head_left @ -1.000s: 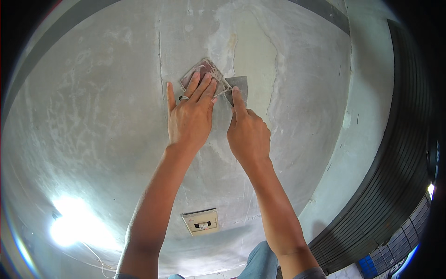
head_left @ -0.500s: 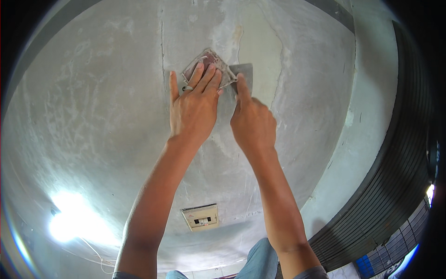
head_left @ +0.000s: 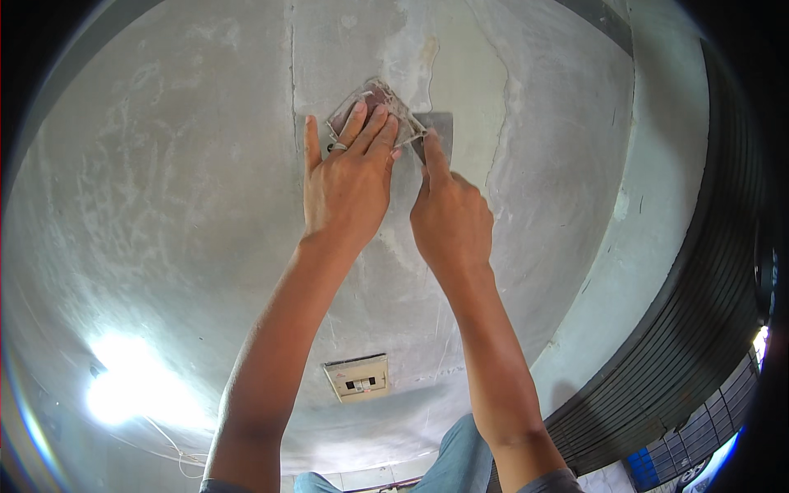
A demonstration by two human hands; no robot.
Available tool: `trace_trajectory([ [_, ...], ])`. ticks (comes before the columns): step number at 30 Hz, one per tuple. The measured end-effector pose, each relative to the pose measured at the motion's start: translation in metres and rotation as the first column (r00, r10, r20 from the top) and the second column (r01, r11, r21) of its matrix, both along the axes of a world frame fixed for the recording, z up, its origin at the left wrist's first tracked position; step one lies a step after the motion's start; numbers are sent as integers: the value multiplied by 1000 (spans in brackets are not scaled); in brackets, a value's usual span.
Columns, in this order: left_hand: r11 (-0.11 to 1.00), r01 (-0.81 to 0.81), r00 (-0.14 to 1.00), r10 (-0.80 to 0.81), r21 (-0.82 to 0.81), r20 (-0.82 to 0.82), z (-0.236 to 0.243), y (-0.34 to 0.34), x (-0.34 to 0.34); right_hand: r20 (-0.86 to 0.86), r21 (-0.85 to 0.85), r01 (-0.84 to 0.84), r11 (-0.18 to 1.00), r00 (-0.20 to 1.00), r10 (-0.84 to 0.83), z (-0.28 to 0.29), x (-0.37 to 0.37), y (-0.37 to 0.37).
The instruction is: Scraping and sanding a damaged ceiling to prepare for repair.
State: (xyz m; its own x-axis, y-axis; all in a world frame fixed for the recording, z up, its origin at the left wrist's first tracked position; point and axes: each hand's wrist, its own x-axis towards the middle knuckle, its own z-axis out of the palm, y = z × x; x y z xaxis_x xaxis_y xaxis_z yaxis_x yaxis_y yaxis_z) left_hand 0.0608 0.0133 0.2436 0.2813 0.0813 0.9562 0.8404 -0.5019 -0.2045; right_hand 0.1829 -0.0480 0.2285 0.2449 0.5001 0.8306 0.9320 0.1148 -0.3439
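Grey plastered wall [head_left: 164, 189] fills the view, rough trowel marks all over, a thin vertical crack running down from the top edge to just beside the left thumb. A paler patch of filler sits up top, right of the crack.

Left hand [head_left: 349, 185] is flat against the wall, fingers spread and pressing on a small square plate [head_left: 380, 105] smeared with plaster, tilted like a diamond. Ring on one finger. The grip is a press, not a wrap: fingers lie over the plate's lower half, thumb out to the left on bare wall.

Right hand [head_left: 450, 218] is clenched around a putty knife [head_left: 437, 131]; handle is hidden in the fist, index finger extended along the blade. The grey blade lies flat on the wall, touching the right corner of the plate.

Lower down, well apart from the hands, a beige wall switch [head_left: 357, 378] is set in the plaster. Dark ribbed shutter [head_left: 699, 329] curves along the right. Bright glare spot [head_left: 123, 390] lower left.
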Motion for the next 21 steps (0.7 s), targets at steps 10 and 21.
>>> trace_trajectory([
  [10, 998, 7, 1000, -7, 62, 5, -1, 5, 3, -71, -66, -55, 996, 996, 50, 0, -4, 1],
  [21, 999, -19, 999, 20, 37, -38, 3, 1, 2, -30, 62, -64, 996, 997, 66, -4, 0, 11],
])
